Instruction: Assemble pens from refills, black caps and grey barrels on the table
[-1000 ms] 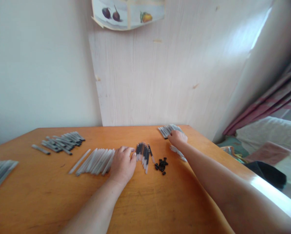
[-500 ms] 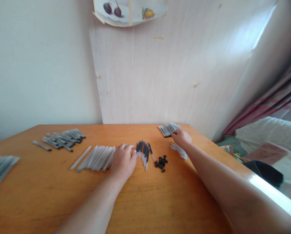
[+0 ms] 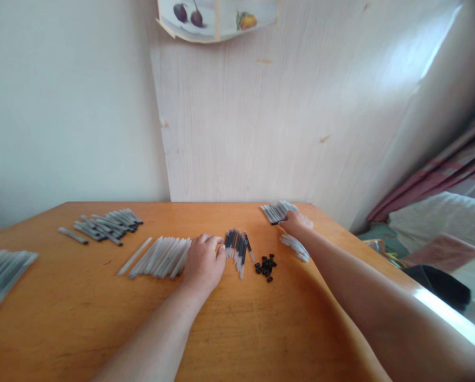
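Note:
My left hand (image 3: pixel 205 260) rests palm down at the right end of a row of white pen barrels (image 3: pixel 161 257), its fingers loosely bent and nothing seen in them. Just right of its fingertips lies a fan of dark pen refills (image 3: pixel 237 246) with pale ends. My right hand (image 3: pixel 296 223) is stretched to the far right, fingers pressed together at the front edge of a row of pens (image 3: pixel 277 211) with black ends. What those fingers hold, if anything, is hidden. Several clear caps (image 3: pixel 295 247) lie below its wrist, and small black plugs (image 3: pixel 266 266) sit in a heap nearby.
Grey pens with black ends lie in a loose pile (image 3: pixel 108 225) at the back left. Another bundle of pens (image 3: pixel 8 276) is at the left edge. Behind the wooden table (image 3: pixel 237 329) rises a wall; a bed (image 3: pixel 452 228) stands to the right.
The whole view has shifted slightly, so things sit a little further right. Both hands keep nearly the same places, the right one still at the far pens.

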### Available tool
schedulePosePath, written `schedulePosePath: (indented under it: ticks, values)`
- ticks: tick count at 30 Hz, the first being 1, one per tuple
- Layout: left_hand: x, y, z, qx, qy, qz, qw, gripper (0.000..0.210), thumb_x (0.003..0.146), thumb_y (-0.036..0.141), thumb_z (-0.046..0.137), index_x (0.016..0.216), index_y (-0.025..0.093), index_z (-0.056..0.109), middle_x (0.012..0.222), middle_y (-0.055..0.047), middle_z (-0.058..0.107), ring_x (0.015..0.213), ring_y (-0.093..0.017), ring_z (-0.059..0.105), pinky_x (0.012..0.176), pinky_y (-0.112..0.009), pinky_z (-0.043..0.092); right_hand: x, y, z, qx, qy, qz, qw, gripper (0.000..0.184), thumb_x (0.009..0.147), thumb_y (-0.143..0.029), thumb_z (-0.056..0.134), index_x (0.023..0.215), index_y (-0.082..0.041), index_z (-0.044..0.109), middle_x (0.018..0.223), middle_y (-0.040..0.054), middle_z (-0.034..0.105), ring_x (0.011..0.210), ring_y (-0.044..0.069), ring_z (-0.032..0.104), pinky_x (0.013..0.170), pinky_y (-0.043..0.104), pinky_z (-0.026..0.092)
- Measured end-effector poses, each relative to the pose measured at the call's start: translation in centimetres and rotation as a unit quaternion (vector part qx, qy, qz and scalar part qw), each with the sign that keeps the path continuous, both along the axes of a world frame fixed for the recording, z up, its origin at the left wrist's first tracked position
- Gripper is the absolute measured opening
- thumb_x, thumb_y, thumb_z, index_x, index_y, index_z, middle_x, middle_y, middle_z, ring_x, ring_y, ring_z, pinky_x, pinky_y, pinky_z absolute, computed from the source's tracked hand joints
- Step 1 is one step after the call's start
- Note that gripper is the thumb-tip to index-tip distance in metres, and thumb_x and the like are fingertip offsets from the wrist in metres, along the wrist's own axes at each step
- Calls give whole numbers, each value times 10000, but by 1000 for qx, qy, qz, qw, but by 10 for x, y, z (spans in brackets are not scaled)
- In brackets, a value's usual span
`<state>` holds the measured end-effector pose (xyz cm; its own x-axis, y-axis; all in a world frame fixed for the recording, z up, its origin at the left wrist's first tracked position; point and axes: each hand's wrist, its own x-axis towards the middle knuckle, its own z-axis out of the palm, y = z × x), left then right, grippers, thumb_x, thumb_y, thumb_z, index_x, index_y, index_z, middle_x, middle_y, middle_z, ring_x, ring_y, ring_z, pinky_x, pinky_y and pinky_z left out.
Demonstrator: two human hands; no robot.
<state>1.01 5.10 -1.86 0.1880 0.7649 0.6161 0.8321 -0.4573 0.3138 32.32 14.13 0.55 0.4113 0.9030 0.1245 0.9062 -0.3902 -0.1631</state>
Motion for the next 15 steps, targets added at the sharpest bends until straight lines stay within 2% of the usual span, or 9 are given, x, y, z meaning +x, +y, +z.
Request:
schedulePosePath:
  ticks: [8, 15]
  values:
    - [0, 1, 0, -5, 0, -1, 1000, 192, 854, 241, 496, 935, 189, 662, 975, -76, 658, 967, -226, 574, 888, -360, 431, -3, 2, 2, 14, -1, 1, 1000, 349, 768, -511, 597, 965, -229, 658, 1077, 117, 660, 1005, 284, 611, 769, 377, 471]
    - [0, 1, 0, -7, 6, -1, 1000, 199, 855, 249, 493, 944, 187, 659, 968, -78, 656, 971, -229, 572, 890, -356, 427, -9, -31, 16, 73, 32, -1, 997, 329, 815, -506, 504, 880, -225, 663, 920, 98, 673, 884, 241, 627, 677, 315, 435]
